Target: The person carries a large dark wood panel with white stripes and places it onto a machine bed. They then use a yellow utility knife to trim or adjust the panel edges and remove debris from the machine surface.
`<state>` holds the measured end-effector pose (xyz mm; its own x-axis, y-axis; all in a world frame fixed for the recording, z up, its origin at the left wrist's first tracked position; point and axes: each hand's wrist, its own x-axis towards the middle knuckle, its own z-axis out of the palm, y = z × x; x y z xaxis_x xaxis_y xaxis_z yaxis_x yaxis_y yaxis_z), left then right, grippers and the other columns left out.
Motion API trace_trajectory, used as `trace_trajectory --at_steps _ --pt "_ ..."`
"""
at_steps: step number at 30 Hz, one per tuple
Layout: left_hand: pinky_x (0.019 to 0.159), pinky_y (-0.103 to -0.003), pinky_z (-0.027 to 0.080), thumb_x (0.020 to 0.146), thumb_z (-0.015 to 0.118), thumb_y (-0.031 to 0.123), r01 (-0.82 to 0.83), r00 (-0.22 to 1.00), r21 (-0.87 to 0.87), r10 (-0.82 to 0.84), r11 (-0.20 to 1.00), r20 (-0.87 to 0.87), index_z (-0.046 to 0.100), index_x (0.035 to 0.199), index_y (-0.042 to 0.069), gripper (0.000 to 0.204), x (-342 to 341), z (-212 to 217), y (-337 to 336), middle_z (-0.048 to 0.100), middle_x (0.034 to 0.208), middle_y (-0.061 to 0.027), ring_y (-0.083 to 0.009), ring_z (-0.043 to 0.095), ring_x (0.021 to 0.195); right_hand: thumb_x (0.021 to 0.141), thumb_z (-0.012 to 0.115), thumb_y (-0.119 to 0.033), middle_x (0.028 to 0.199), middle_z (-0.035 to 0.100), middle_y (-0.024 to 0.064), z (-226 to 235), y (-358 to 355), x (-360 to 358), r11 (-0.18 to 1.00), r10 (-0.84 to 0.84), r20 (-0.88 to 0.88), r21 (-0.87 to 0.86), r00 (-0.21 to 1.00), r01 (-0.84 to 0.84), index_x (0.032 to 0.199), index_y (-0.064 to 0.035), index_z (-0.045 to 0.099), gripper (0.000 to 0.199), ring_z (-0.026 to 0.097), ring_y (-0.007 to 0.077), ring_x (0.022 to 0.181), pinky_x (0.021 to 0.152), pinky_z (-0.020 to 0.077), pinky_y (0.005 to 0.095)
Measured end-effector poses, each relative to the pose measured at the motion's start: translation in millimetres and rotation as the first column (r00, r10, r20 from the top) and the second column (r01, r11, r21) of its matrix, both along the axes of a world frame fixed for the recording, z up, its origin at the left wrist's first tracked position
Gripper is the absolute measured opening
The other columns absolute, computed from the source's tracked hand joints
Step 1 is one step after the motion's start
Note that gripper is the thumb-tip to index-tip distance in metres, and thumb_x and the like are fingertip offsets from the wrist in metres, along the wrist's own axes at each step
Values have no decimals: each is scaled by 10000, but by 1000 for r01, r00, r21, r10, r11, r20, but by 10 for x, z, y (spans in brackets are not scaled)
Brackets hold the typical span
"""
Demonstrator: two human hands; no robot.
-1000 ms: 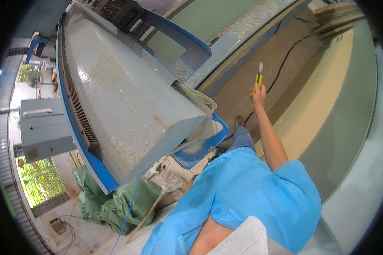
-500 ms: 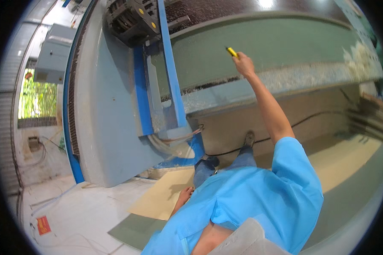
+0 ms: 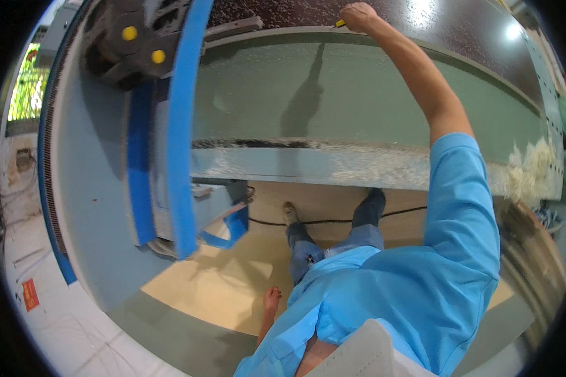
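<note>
The left hand [image 3: 271,300] hangs beside the blue shirt [image 3: 390,276]; whether its grip is spread or pressed together, I cannot tell. Farther out, the right hand [image 3: 360,17] has its grip wrapped around a yellow utility knife [image 3: 340,24], moved from over the green panel [image 3: 371,81] to the dark, chip-strewn surface's [image 3: 465,50] near edge.

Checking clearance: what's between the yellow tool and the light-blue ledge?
Mainly green surface, partly shadowed, separates yellow tool from ledge in the head view.

Right hand [image 3: 359,17] reaches forward, curled — left hand [image 3: 272,298] hangs low.
</note>
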<state>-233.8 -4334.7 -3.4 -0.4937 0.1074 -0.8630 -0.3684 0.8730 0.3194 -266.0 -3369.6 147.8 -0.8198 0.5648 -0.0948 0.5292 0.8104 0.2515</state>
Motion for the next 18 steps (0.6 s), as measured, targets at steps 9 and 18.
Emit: trace_trajectory --at_steps 9,18 --pt "779 -330 484 1008 496 275 66 997 140 -71 988 35 635 1108 40 291 1648 58 1746 638 847 -28 -156 609 816 849 634 -125 1007 719 119 19 883 1145 989 144 168 -51 975 -138 969 -90 719 151 693 282 961 795 560 406" --pt "875 -327 485 996 530 283 184 969 156 -152 971 -195 597 1249 44 354 2089 358 3193 675 1055 -92 -186 645 957 872 600 -412 890 730 109 -305 1596 2847 977 196 131 -107 972 -183 874 -134 751 316 702 292 873 703 553 428"
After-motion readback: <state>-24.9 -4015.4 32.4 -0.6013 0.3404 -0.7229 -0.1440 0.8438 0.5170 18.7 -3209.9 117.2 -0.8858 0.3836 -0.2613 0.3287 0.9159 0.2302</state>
